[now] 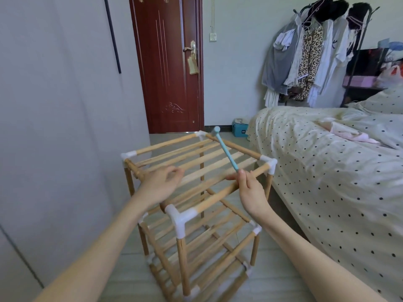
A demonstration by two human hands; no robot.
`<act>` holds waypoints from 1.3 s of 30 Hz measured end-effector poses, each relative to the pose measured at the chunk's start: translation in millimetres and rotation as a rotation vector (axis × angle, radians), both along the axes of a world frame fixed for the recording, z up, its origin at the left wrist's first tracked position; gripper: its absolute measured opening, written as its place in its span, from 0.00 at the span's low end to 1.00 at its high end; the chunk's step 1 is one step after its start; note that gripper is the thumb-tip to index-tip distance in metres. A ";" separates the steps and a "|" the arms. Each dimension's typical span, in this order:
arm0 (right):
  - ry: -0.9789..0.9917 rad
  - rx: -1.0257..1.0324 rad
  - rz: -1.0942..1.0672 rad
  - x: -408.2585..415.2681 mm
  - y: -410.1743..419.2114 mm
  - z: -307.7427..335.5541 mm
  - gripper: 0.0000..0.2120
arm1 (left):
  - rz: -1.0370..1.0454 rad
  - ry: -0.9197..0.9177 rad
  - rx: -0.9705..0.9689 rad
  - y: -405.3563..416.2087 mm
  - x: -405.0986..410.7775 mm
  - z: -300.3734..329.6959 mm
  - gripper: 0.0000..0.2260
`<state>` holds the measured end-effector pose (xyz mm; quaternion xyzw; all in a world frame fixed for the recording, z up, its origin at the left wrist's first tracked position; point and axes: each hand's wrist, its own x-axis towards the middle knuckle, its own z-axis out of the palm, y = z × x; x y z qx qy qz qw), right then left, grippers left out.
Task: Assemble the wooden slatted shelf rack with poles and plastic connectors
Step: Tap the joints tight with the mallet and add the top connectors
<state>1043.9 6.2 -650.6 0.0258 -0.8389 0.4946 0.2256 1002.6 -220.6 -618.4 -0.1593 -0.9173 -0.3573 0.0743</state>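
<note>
A wooden slatted shelf rack [196, 162] stands on the floor, three tiers high, its poles joined by white plastic corner connectors [177, 219]. My right hand [250, 192] grips the handle of a small light-blue hammer [226, 150], whose head points up and away over the top tier's far edge. My left hand [162, 184] hovers over the left part of the top slats with loosely curled fingers and holds nothing. The bottom tier is partly cut off at the frame's lower edge.
A grey wall [54, 127] runs close along the rack's left side. A bed with a dotted sheet [327, 171] fills the right. Behind stand a dark red door [168, 62], a blue box [239, 129] on the floor and a clothes rack [305, 55].
</note>
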 end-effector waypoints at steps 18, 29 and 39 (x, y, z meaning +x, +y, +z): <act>-0.166 -0.132 0.216 8.5 -26.9 31.5 0.18 | 0.019 -0.082 -0.782 -26.3 3.6 0.2 0.25; -0.170 0.015 -0.212 38.0 63.7 34.4 0.19 | 0.208 0.293 -0.653 21.3 -0.8 -48.4 0.40; -0.131 0.438 -0.329 71.8 72.4 33.3 0.16 | 0.242 0.306 -0.603 19.6 -5.6 -55.6 0.41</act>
